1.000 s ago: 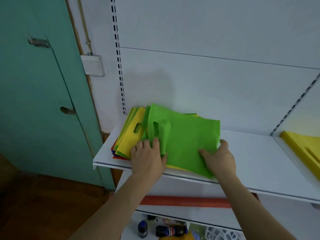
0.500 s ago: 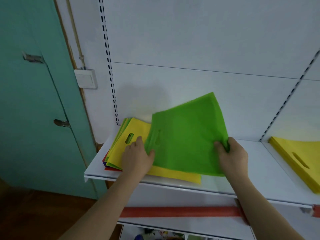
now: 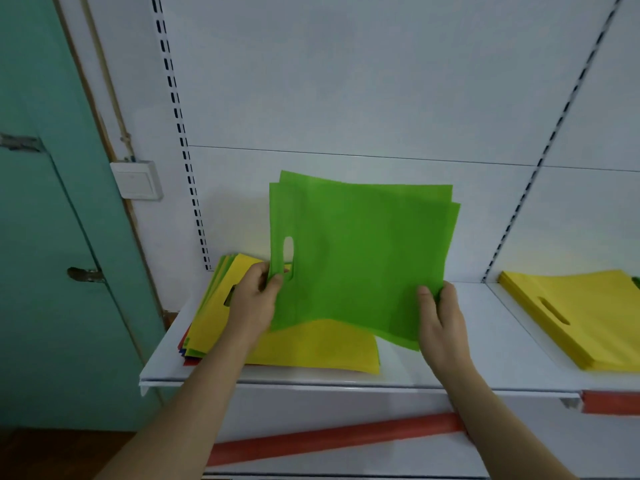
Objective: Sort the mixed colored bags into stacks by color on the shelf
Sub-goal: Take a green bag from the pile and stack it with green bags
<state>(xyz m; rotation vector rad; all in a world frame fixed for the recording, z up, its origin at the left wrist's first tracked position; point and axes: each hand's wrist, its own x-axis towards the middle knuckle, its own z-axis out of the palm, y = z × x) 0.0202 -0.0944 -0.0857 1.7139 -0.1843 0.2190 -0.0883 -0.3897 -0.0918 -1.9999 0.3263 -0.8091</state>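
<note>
Half a second ago the green bags (image 3: 363, 258) were tilted, with one corner pointing up and to the right, and only the right hand (image 3: 441, 317) gripped them while the left hand (image 3: 254, 299) lay flat on the mixed pile (image 3: 311, 351). Now both hands hold them up squarely off the pile, in front of the white back panel (image 3: 346, 98). At least two green sheets show, slightly fanned at the top edge. They stand nearly upright, facing the camera, with the long axis running left to right and the cut-out handle slot (image 3: 288, 249) upright near the left edge. The left hand pinches the left edge just below the slot, thumb in front. The right hand grasps the lower right corner, thumb in front and fingers curled behind. The mixed pile lies flat on the left end of the white shelf (image 3: 450, 368), a yellow bag on top with green, red and blue edges showing beneath. A separate yellow stack (image 3: 571, 317) lies flat on the shelf well to the right.
</note>
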